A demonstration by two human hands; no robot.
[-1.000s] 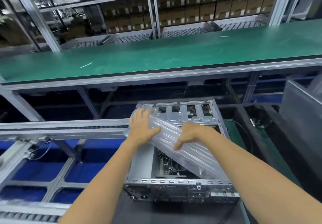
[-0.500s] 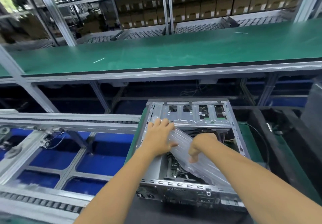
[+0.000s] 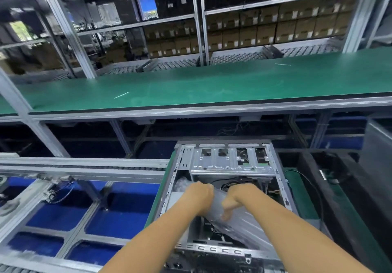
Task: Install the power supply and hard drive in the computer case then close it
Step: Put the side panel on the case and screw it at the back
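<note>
Silver metal makes the open computer case (image 3: 224, 204), which lies close in front of the person, its side off. A clear plastic air cushion (image 3: 239, 224) leans inside it, sticking out over the near edge. The left hand (image 3: 201, 196) curls round the top of the cushion. The right hand (image 3: 237, 198) curls on it too, thumb pressing the plastic. Both hands sit just beside each other, inside the case. Farther back runs a long green worktop (image 3: 212, 81). Behind it, shelves hold brown boxes (image 3: 265, 30).
</note>
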